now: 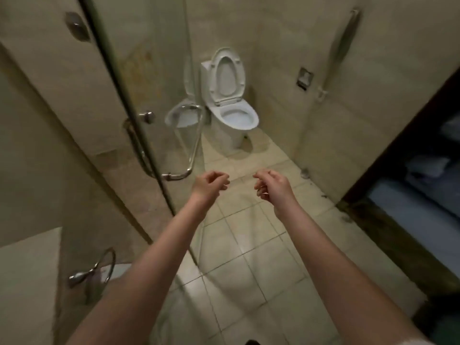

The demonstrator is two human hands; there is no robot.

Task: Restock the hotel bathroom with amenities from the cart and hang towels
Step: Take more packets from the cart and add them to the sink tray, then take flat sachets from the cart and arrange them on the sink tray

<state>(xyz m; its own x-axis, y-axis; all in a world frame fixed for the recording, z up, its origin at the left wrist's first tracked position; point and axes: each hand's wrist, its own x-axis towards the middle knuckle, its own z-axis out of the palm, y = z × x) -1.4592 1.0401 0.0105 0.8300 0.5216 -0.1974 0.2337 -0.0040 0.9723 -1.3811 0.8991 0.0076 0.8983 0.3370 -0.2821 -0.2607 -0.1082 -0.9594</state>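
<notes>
folded cloths (427, 165) lie stacked past the dark door frame (408, 145) at the right edge, too blurred to tell whether they are towels. both arms reach forward over the tiled floor (249, 245). the left hand (210, 184) and right hand (272, 186) are near each other but apart, fingers curled in, nothing visible in either. to their left stands a glass shower door (154, 58) with a chrome handle (194, 145). beyond is a white toilet (234, 115), lid up.
</notes>
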